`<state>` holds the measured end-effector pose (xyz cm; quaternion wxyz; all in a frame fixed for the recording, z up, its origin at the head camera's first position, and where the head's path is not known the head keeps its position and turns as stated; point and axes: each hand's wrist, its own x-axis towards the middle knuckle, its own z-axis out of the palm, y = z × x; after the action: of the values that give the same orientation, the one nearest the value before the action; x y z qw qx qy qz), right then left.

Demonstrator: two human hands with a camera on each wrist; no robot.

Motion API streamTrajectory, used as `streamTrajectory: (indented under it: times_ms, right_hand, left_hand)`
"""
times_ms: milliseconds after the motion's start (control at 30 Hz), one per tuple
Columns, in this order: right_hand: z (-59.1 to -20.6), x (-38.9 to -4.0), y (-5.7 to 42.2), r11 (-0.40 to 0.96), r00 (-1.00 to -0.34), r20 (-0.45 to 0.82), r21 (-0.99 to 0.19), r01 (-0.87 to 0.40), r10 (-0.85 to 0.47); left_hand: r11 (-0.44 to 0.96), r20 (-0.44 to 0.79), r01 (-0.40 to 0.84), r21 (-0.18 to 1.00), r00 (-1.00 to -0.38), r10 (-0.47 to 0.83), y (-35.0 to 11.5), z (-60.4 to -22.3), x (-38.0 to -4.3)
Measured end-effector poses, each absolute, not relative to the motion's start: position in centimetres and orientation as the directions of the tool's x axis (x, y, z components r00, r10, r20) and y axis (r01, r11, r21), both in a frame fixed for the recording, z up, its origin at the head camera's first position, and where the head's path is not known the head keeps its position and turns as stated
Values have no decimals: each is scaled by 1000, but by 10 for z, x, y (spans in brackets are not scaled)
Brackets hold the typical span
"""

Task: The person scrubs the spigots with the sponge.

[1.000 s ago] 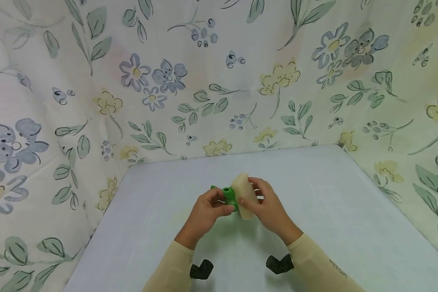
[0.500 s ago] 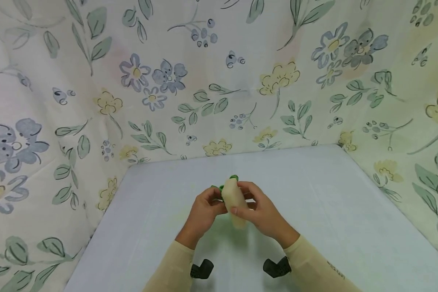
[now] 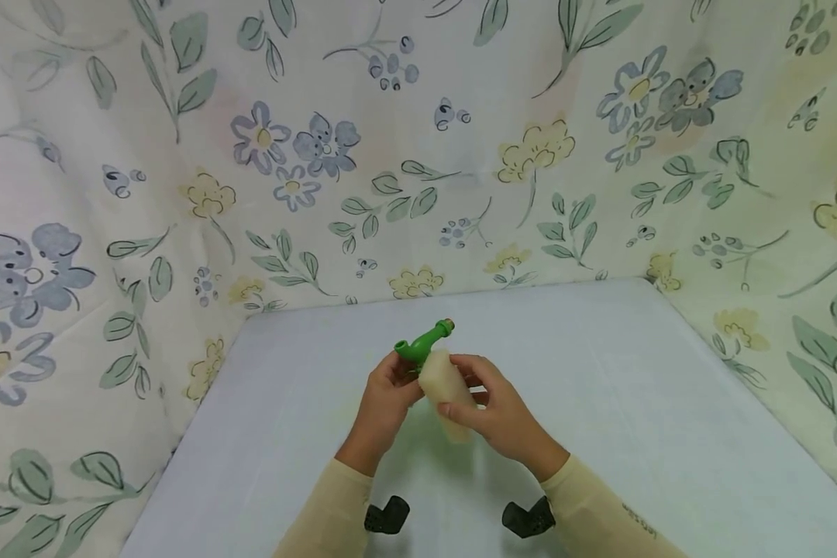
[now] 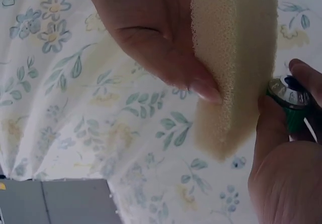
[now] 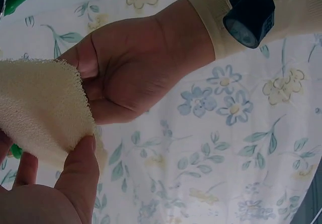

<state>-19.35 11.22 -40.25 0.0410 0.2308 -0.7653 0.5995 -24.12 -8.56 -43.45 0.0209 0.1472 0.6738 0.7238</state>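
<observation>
A green tap (image 3: pixel 425 341) rises from the fingers of my left hand (image 3: pixel 385 407), its threaded end pointing up and to the right in the head view. My left hand grips it low down; in the left wrist view the thumb and a finger pinch near a silver part of the tap (image 4: pixel 292 93). Beside it, my right hand (image 3: pixel 502 411) holds a thick cream sponge (image 3: pixel 446 386), thumb on the near face and fingers behind. The sponge (image 4: pixel 241 58) overlaps the tap's lower part in the head view. In the right wrist view, the sponge (image 5: pixel 40 98) hides most of the tap.
Both hands are over a white-covered table (image 3: pixel 635 372). Behind it hangs a floral curtain (image 3: pixel 418 132), which runs along the sides too. Black wrist cameras (image 3: pixel 388 515) sit at both sleeves.
The tap has turned in my left hand, so its body now sticks up above the sponge. My right hand has moved the sponge left and slightly down across the tap.
</observation>
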Motion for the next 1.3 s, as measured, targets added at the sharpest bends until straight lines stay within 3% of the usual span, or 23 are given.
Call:
streamTrajectory:
  times_ms: [233,500,733,1033,1300]
  right_hand:
    - [-399,-194,111,182,-895,342,-898,-401,-287]
    - [-424,-220,125,228,-942,247,-927,-298,-229]
    - [-432,-227,130,241,-944,236,-926,-291,-233]
    - [-420,-213,123,180,-910,286,-919,-349,-301]
    - [-399,-198,117,157,-895,318,-912,-379,-314]
  left_hand:
    - [-87,219,205,975,-953,208,-86,-434,-241]
    - [15,179,189,982,-952,249,-87,-424,-236]
    - [12,186,198,980,-942,279,-87,-420,-236]
    - [52,228,243,969,-951,207,-90,-431,-243]
    - [1,224,229,973,-952,210,-89,-430,-242]
